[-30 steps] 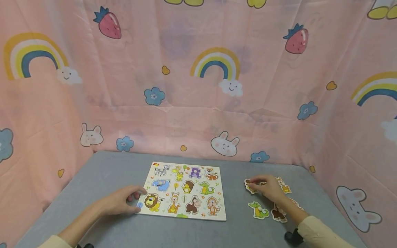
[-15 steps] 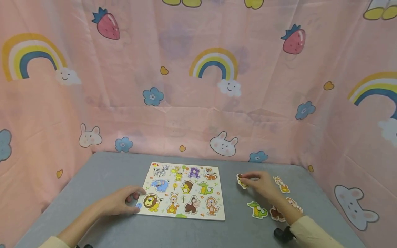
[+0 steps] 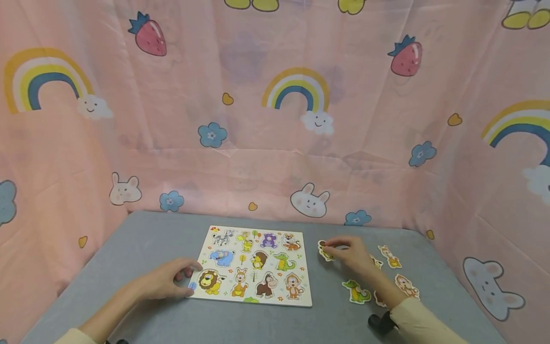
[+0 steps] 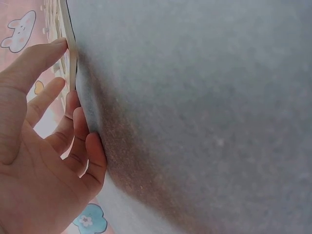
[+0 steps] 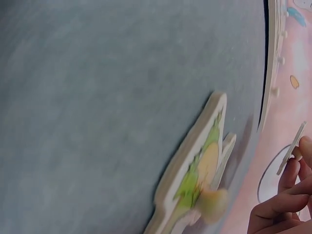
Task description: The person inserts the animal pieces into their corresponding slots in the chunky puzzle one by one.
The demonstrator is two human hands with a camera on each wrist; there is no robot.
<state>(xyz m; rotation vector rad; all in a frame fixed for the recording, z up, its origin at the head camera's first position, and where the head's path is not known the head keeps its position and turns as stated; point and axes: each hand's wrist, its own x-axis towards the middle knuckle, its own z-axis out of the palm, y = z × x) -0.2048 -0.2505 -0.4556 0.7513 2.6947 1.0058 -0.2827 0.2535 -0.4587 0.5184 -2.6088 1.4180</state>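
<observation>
The white animal puzzle board [image 3: 249,300] lies flat, with printed animals in rows. At its front-left corner rests my left hand [image 3: 165,279]; thumb and index fingertips touch the edge, seen close in the left wrist view on the board's side [image 4: 72,68]. To the right of the board, my right hand [image 3: 350,255] pinches a small brown-and-yellow animal puzzle piece [image 3: 324,251] by its knob. The right wrist view has this piece [image 5: 291,148] edge-on and tilted, its knob between the fingertips. Below that hand lies a green crocodile piece [image 3: 356,292], whose wooden knob [image 5: 213,204] sticks up.
More loose pieces lie on the grey table [image 3: 172,320] at the right: a kangaroo [image 3: 389,257], a monkey [image 3: 407,286], and others partly hidden by the right forearm. Small knobs [image 5: 281,61] stand up from the board. A pink patterned cloth [image 3: 240,167] encloses the table.
My right hand has moved left toward the board with the brown-and-yellow puzzle piece, uncovering more of the loose pieces behind it. My left hand has stayed at the board's corner.
</observation>
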